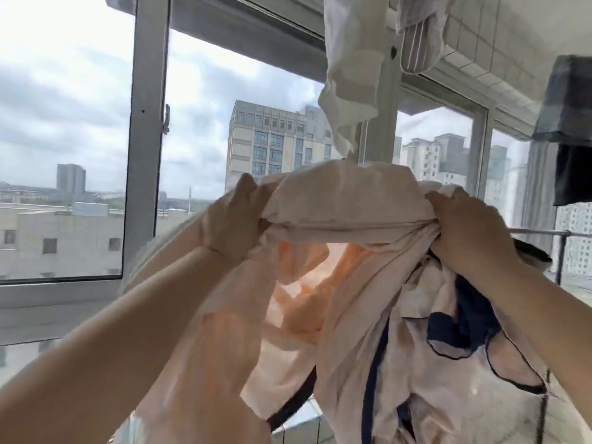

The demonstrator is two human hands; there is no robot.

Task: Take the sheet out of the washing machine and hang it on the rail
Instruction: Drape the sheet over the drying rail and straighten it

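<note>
Up by the grey-framed balcony window (145, 123), the left hand (234, 219) had its fingers curled tight into the bunched pale pink cotton sheet with dark blue trim (339, 200), raised at head height. Its folds hung down between both arms. The right hand (471, 229) clenched the other end, just beside the thin metal rail (544, 232), under a hanging white garment (349, 75).
</note>
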